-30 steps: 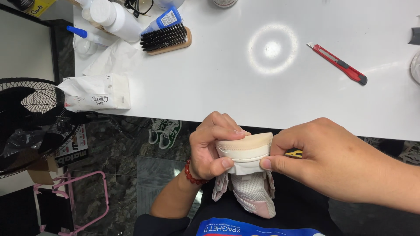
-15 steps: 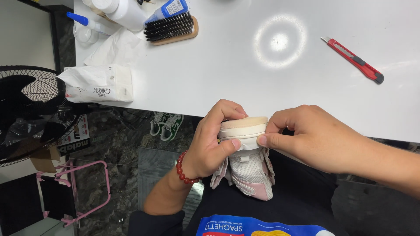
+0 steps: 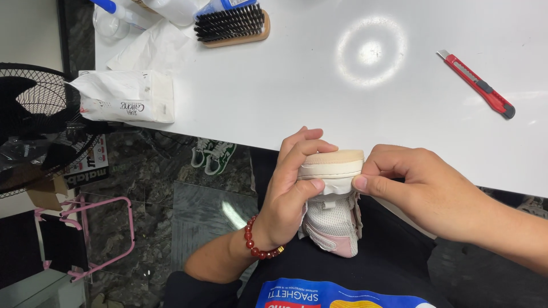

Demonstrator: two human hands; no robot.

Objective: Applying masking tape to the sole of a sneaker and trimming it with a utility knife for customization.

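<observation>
Both hands grip one small shoe [image 3: 334, 219] over the lap, just below the table [image 3: 342, 108] edge, sole up, toe pointing at the body. L hand [image 3: 294, 188] wraps the shoe's left side, thumb on the white tape round the sole. R hand [image 3: 419, 185] pinches the tape at the sole's right edge w/ thumb & forefinger. Red cutter [image 3: 476, 84] lies up-right of R hand, well apart. Brush [image 3: 231, 24] & tissue pack [image 3: 127, 97] lie up-left of L hand
</observation>
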